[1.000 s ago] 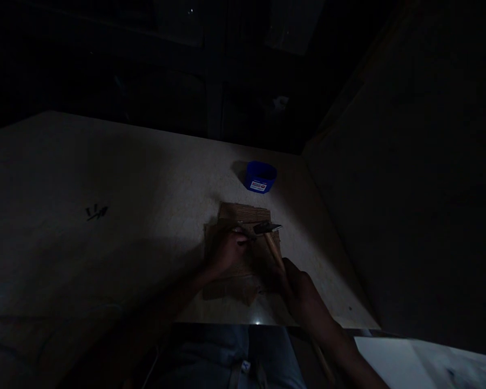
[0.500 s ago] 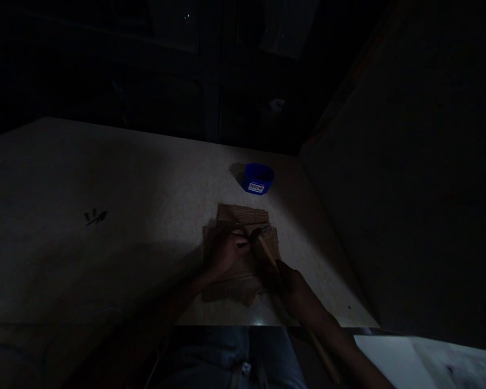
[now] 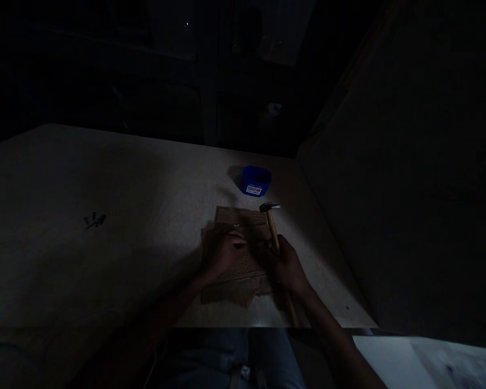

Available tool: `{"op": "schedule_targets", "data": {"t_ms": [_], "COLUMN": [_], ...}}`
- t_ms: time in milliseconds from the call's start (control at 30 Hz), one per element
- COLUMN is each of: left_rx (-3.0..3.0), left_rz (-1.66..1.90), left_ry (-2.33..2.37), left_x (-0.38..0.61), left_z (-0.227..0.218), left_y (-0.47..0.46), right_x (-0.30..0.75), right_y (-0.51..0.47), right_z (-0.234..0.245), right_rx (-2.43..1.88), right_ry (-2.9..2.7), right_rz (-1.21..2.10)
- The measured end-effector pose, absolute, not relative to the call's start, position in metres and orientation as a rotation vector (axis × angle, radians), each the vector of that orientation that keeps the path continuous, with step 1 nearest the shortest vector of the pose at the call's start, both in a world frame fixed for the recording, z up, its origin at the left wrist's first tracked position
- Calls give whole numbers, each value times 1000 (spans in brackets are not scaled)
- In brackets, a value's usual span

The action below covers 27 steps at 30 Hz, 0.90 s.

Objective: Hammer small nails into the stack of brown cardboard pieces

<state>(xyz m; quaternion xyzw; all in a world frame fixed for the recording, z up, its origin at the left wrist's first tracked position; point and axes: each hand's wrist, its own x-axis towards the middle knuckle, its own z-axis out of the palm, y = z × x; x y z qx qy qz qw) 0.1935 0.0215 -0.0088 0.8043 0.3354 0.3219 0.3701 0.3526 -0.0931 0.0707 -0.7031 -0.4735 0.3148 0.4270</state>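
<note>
My right hand (image 3: 285, 262) is wrapped round the wooden handle of a hammer (image 3: 272, 229). The hammer's metal head is raised near the far right corner of some brown, ribbed pieces that look like cardboard (image 3: 243, 267), stacked on the table. Over the left part of these pieces lies my left hand (image 3: 225, 249), its thumb and fingers drawn together in a pinch. Whatever it may hold is too dark and small to make out. The hammer head is apart from my left fingers.
Beyond the cardboard stands a blue plastic tub (image 3: 255, 182) with a white label. Several small dark nails or screws (image 3: 94, 220) lie on the pale table (image 3: 157, 178) at the left. A dark panel (image 3: 389, 189) rises along the right side. The room is very dim.
My right hand has lifted the hammer; its head has moved up and right, away from my left fingers. The left hand stays almost where it was on the cardboard.
</note>
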Motion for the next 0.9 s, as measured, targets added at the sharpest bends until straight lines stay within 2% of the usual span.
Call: {"op": "schedule_targets", "data": {"t_ms": [133,300,900], "left_rx": [2045,2070,2047], "left_rz": [837,831,767], "left_ry": [875,868,914], "left_x": [194,194,195], "left_z": [-14,-7,2], "left_y": [23,23,24], "right_x": [356,349,346], "right_y": [-65,-54,-51], "right_z": [49,46,36], "right_rx": [-1662,-1654,-1653], "right_ry": [-1143,-1025,-863], "right_rz": [904,1081,1077]}}
